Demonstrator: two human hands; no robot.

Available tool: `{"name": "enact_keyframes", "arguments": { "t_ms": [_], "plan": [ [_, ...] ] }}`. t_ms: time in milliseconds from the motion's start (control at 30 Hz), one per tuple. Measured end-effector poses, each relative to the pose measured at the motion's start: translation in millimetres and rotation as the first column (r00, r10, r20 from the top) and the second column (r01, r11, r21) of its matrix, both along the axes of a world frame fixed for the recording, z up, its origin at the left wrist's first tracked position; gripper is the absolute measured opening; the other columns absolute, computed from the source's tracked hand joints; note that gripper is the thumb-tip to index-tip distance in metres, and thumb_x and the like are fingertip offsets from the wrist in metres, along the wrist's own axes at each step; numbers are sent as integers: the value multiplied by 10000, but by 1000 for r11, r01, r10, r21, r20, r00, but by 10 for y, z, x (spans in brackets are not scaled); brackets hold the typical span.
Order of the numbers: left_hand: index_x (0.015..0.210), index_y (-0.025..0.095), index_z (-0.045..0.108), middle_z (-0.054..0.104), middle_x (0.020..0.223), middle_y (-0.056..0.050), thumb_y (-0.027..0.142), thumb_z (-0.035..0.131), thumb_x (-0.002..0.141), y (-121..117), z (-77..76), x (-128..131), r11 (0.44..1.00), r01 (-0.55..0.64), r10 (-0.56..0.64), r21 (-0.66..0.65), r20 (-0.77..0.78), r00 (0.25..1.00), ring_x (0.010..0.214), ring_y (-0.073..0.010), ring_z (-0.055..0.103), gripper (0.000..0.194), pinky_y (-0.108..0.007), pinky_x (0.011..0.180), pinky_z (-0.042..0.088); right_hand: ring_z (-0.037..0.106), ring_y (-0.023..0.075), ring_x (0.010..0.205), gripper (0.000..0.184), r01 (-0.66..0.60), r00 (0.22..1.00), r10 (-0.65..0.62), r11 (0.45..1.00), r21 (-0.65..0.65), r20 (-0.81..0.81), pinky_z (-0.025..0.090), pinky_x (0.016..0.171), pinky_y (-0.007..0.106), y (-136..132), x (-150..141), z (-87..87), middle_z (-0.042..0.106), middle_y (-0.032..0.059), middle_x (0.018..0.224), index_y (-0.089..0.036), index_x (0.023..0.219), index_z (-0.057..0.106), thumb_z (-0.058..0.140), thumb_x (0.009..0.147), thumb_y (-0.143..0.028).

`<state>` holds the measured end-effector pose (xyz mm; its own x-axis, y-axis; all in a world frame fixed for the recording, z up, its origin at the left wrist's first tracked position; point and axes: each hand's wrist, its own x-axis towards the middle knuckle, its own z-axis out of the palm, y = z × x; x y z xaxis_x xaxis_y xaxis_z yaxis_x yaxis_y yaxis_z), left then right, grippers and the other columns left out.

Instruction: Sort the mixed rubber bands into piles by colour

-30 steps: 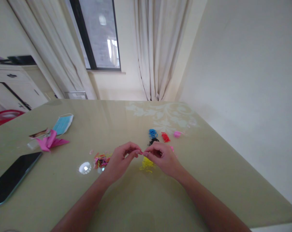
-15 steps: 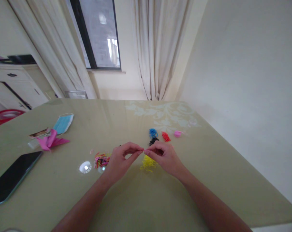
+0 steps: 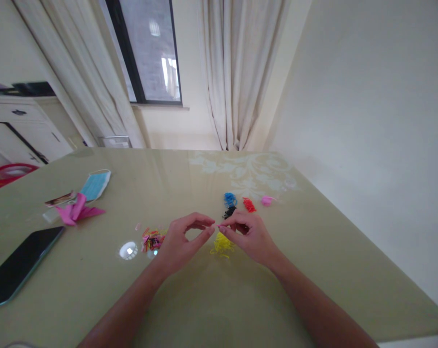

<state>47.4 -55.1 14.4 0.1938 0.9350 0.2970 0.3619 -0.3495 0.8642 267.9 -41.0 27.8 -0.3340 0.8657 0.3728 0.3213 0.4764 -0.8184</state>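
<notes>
My right hand [image 3: 250, 236] pinches a small pink rubber band [image 3: 219, 226] between thumb and fingertips; only a bit of it shows. Close by on its left is my left hand [image 3: 186, 239], its thumb and index fingertip slightly apart and nothing visible between them. Below the fingertips lies a pile of yellow rubber bands [image 3: 223, 244]. Just beyond the right hand are a black pile [image 3: 229, 211], partly covered by that hand, a blue pile [image 3: 230, 199], a red pile [image 3: 249, 204] and a small pink pile [image 3: 266, 200]. A mixed-colour pile [image 3: 152, 240] sits beside the left hand, partly hidden.
On the left of the glossy table [image 3: 219, 304] lie a phone [image 3: 23, 263], a pink folded-paper figure [image 3: 78, 210] and a blue face mask [image 3: 96, 185]. A wall [image 3: 378, 145] borders the table's right side. Curtains [image 3: 237, 72] hang behind it.
My left thumb and index finger have parted and drawn slightly away from the right fingertips. The pink band stays in my right hand. The piles have not moved.
</notes>
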Motion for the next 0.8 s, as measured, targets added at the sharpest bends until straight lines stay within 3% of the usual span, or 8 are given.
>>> {"name": "enact_keyframes", "arguments": {
  "t_ms": [100, 200, 300, 433, 500, 600, 700, 800],
  "plan": [
    [1049, 223, 758, 787, 1060, -64, 454, 600, 991, 59, 0, -107, 989, -125, 140, 79, -235, 962, 974, -233, 719, 285, -353, 894, 570, 454, 116, 588, 136, -55, 994, 57, 998, 21, -95, 327, 530, 280, -13, 86, 75, 597, 10, 700, -245, 934, 860, 778, 905, -350],
    [1079, 189, 757, 757, 1130, -115, 361, 551, 1009, 143, -89, -232, 966, -211, 259, 151, -536, 804, 1095, -299, 665, 277, -441, 1014, 506, 465, 119, 603, 106, -81, 979, 95, 993, 80, -181, 331, 528, 281, -15, 177, 110, 606, 13, 713, -284, 971, 866, 800, 898, -321],
    [1184, 148, 742, 715, 1206, -157, 262, 566, 980, 209, -215, -318, 972, -218, 214, 89, -719, 661, 1162, -339, 630, 293, -479, 1060, 470, 460, 118, 602, 105, -72, 971, 100, 989, 131, -216, 322, 523, 279, -7, 228, 113, 609, 10, 707, -296, 974, 866, 825, 878, -285],
    [1163, 163, 749, 702, 1180, -139, 187, 485, 996, 254, -280, -351, 976, -216, 147, 4, -746, 649, 1139, -290, 652, 313, -408, 1037, 480, 466, 113, 585, 97, -65, 969, 99, 986, 152, -226, 327, 509, 269, 50, 309, 154, 611, 10, 680, -270, 961, 866, 828, 876, -298],
    [1136, 174, 751, 706, 1167, -125, 150, 447, 998, 269, -263, -349, 974, -227, 136, -25, -735, 664, 1115, -270, 668, 335, -383, 1017, 485, 477, 113, 574, 130, -76, 982, 93, 992, 102, -167, 336, 499, 263, 120, 408, 188, 609, 11, 672, -252, 957, 867, 813, 887, -348],
    [1125, 184, 749, 710, 1176, -116, 127, 432, 993, 286, -224, -347, 967, -249, 135, -52, -727, 674, 1101, -259, 684, 348, -359, 989, 489, 473, 116, 576, 216, -63, 996, 62, 998, 16, 65, 329, 509, 262, 275, 636, 197, 620, 16, 668, -240, 947, 872, 787, 898, -432],
    [1149, 162, 737, 707, 1187, -133, 132, 430, 995, 299, -216, -366, 961, -270, 141, -61, -730, 668, 1086, -264, 692, 345, -363, 966, 493, 460, 120, 583, 228, 10, 948, -13, 1000, 10, 318, 326, 545, 272, 431, 873, 140, 647, 23, 657, -243, 897, 879, 783, 889, -450],
    [1146, 152, 730, 712, 1167, -140, 144, 442, 991, 311, -242, -405, 960, -273, 139, -62, -741, 657, 1068, -271, 691, 327, -375, 955, 495, 489, 133, 593, 171, 55, 883, -42, 998, -15, 467, 342, 583, 288, 522, 1015, 65, 690, 32, 648, -245, 831, 878, 783, 881, -377]
  ]
}}
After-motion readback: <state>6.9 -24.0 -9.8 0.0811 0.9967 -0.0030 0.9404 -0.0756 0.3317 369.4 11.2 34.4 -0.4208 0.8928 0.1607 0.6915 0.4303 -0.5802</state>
